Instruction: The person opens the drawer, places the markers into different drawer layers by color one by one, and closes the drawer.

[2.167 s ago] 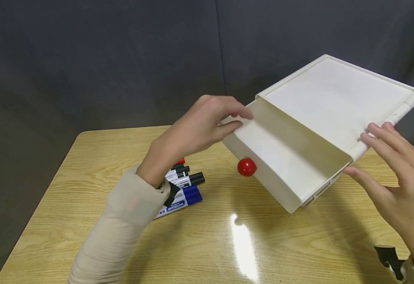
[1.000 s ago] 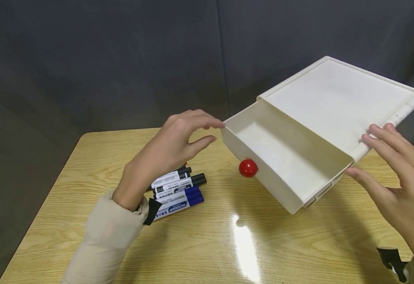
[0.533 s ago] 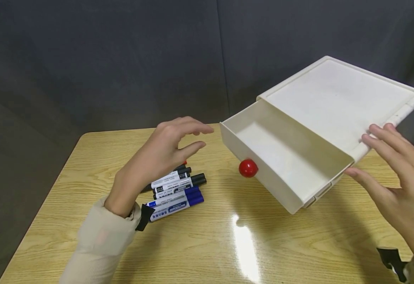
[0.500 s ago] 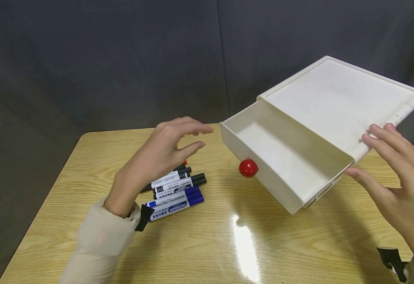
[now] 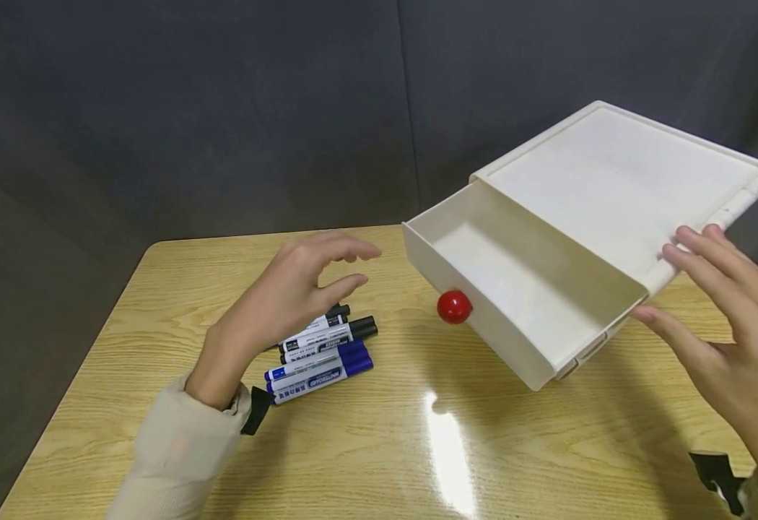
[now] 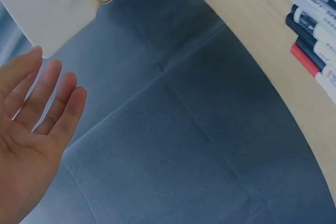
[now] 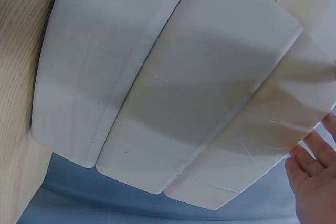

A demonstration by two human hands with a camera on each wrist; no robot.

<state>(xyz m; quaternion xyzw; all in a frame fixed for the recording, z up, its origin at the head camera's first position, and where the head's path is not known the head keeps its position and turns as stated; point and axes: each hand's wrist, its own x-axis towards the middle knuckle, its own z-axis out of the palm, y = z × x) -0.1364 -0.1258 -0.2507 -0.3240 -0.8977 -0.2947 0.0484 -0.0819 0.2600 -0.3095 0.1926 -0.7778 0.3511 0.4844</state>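
Steadying, apparently, white drawer unit [image 5: 619, 180] against spread right fingers [image 5: 697, 272]; holding empty left fingers [image 5: 353, 249] parted, pulled-out drawer [image 5: 509, 347] just beyond.

The box [image 5: 626, 180] and drawer [image 5: 489, 318] are moulded in smooth plastic, marked by fine scratches on the box's side. The knob [image 5: 454, 307] is finished in high gloss. The markers [image 5: 327, 350] are cased in smooth plastic. The table [image 5: 366, 448] is surfaced in glossy wood grain. The curtain [image 5: 223, 108] and sleeve [image 5: 177, 448] are made of matt cloth.

The drawer unit [image 5: 626, 180] is white, its knob [image 5: 454, 307] red, the table [image 5: 346, 462] wood-grained yellow.
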